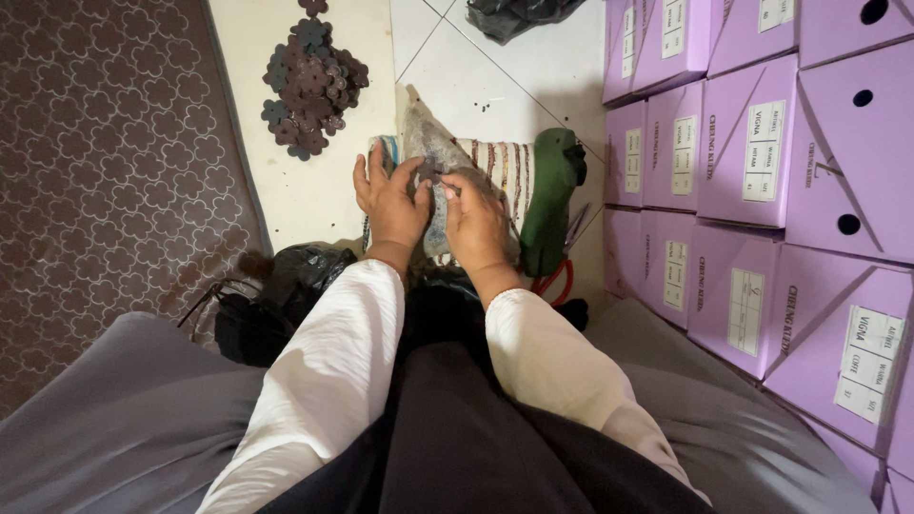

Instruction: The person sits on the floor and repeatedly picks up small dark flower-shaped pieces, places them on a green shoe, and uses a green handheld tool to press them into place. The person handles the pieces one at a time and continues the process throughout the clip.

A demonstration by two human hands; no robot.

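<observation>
Pinching a limp, light grey fabric piece [433,152] at its middle, left hand [390,202] and right hand [476,221] fingers are clamping together on it.

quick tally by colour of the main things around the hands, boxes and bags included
Purple cardboard boxes: about 12 in view, stack cut off by the frame
Black plastic bags: 2, second one
Green object: 1
Grey speckled piece under the left hand and right hand: 1
Dark flower-shaped cutouts pile: 1
Total: about 17

One head-worn camera looks steeply down, close over the lap, toward the tiled floor [495,86] ahead
</observation>
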